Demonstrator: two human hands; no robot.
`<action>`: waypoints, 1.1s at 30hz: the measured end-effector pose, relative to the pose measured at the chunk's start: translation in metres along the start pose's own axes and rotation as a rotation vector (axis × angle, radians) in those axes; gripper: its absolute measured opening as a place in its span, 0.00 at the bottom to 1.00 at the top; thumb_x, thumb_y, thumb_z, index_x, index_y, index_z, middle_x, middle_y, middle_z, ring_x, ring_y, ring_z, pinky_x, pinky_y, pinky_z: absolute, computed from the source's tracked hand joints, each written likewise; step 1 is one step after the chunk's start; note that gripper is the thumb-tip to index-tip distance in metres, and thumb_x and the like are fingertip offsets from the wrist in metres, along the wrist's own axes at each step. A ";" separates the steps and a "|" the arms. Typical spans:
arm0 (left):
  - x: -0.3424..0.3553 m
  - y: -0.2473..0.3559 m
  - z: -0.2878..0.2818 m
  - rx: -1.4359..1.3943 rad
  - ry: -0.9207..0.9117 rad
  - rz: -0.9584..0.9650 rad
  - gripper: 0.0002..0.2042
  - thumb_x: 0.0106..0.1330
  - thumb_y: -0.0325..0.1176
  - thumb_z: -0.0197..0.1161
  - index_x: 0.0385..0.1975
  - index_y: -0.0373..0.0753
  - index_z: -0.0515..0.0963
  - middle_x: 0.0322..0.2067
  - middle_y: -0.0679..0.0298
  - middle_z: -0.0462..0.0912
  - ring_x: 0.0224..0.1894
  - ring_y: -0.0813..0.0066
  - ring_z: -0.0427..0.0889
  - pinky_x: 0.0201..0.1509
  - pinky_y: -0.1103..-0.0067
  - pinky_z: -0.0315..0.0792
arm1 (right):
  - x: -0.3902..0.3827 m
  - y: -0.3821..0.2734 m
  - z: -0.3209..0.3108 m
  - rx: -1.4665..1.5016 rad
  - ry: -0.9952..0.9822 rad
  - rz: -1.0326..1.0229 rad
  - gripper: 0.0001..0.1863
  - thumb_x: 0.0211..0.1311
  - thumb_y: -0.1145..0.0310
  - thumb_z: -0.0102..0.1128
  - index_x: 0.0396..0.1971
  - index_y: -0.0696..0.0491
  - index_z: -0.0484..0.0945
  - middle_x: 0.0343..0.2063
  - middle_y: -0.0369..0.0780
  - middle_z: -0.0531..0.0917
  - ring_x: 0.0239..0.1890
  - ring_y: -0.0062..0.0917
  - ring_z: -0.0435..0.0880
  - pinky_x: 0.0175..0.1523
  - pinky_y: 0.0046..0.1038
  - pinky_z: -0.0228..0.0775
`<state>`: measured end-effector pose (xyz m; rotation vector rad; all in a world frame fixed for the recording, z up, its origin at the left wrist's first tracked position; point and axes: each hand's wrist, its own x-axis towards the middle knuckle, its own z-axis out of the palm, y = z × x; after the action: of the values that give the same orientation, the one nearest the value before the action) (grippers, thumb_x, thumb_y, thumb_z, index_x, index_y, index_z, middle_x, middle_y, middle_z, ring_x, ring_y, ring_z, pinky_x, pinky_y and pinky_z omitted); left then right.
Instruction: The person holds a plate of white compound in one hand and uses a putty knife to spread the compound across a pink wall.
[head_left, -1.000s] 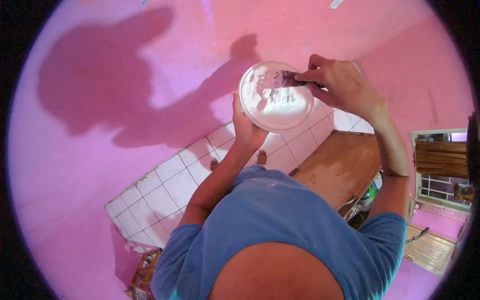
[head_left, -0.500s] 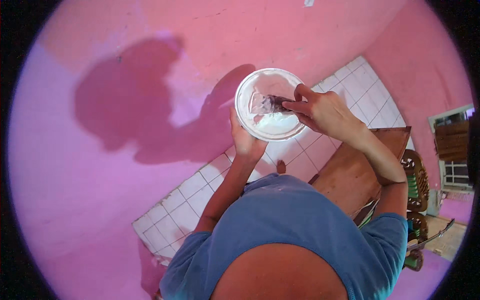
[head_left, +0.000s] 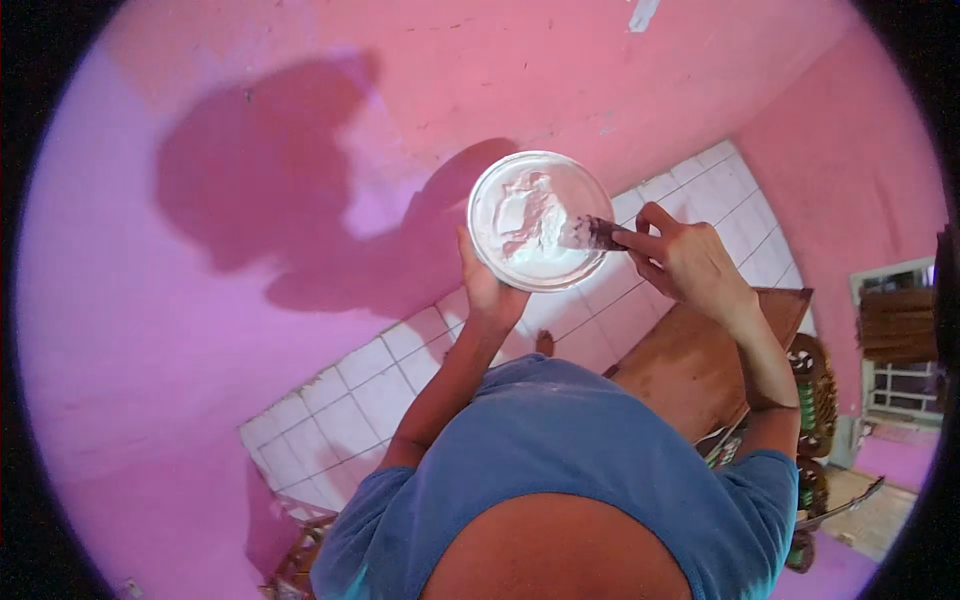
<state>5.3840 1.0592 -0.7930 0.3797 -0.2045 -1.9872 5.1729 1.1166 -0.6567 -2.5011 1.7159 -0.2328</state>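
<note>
My left hand [head_left: 488, 296] is closed round the side and underside of a round white tub [head_left: 543, 285], holding it up in front of me. Thick white paste [head_left: 535, 215] lies in the tub, with ridges and hollows in its surface. In my right hand [head_left: 692, 265] is a putty knife [head_left: 602, 234], gripped by its dark, paste-smeared handle. Its blade is over the right part of the tub, at the paste; I cannot tell how deep it reaches. The fingers of my left hand are partly hidden behind the tub.
A pink wall [head_left: 430, 90] rises close ahead and to the left, with my shadow on it. White tiles [head_left: 370, 385] cover the floor below. To the right stand a brown wooden table [head_left: 680, 370] and carved chairs [head_left: 815, 400] with green parts.
My right hand has drawn the putty knife right and slightly down, from the middle of the tub toward its right rim. More of the paste shows. The tub sits slightly lower in view.
</note>
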 end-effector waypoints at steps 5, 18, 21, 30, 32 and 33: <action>0.001 0.004 0.002 0.050 0.038 -0.026 0.30 0.71 0.55 0.31 0.62 0.38 0.59 0.59 0.52 0.65 0.60 0.56 0.66 0.66 0.61 0.57 | 0.007 0.005 0.019 0.145 0.115 0.032 0.14 0.50 0.72 0.62 0.40 0.48 0.81 0.33 0.39 0.77 0.24 0.33 0.81 0.28 0.34 0.73; 0.003 0.002 -0.002 0.005 -0.022 -0.013 0.32 0.70 0.58 0.31 0.61 0.38 0.60 0.59 0.56 0.66 0.60 0.60 0.66 0.65 0.64 0.58 | -0.005 -0.008 -0.013 -0.028 0.002 0.065 0.14 0.49 0.73 0.61 0.38 0.47 0.81 0.32 0.38 0.76 0.21 0.31 0.80 0.27 0.32 0.73; 0.001 0.000 0.000 0.036 -0.057 0.005 0.32 0.70 0.57 0.31 0.61 0.37 0.60 0.59 0.56 0.67 0.59 0.61 0.66 0.65 0.65 0.58 | -0.012 -0.011 -0.010 -0.013 -0.020 0.047 0.12 0.49 0.73 0.60 0.37 0.49 0.80 0.32 0.40 0.76 0.23 0.32 0.80 0.28 0.33 0.74; 0.003 0.005 0.000 0.088 0.007 -0.050 0.31 0.71 0.57 0.30 0.61 0.37 0.60 0.59 0.57 0.66 0.59 0.62 0.66 0.65 0.65 0.58 | 0.019 0.002 0.010 0.099 0.117 0.034 0.15 0.51 0.73 0.61 0.41 0.49 0.81 0.30 0.39 0.78 0.24 0.33 0.80 0.31 0.31 0.73; 0.004 0.003 -0.001 0.089 -0.009 -0.055 0.31 0.71 0.57 0.30 0.61 0.37 0.60 0.59 0.57 0.66 0.60 0.62 0.66 0.65 0.65 0.58 | 0.015 0.003 0.004 0.065 0.026 -0.069 0.14 0.51 0.73 0.61 0.41 0.49 0.81 0.29 0.39 0.77 0.24 0.33 0.80 0.31 0.32 0.73; 0.004 0.002 -0.002 0.053 -0.017 -0.040 0.32 0.70 0.57 0.30 0.61 0.37 0.60 0.59 0.57 0.66 0.59 0.61 0.66 0.65 0.65 0.59 | 0.013 0.002 0.001 0.017 0.023 0.001 0.14 0.51 0.73 0.61 0.41 0.49 0.81 0.29 0.39 0.77 0.24 0.33 0.80 0.31 0.32 0.73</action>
<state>5.3849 1.0547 -0.7944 0.4034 -0.2623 -2.0279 5.1759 1.1033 -0.6568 -2.4950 1.7169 -0.2760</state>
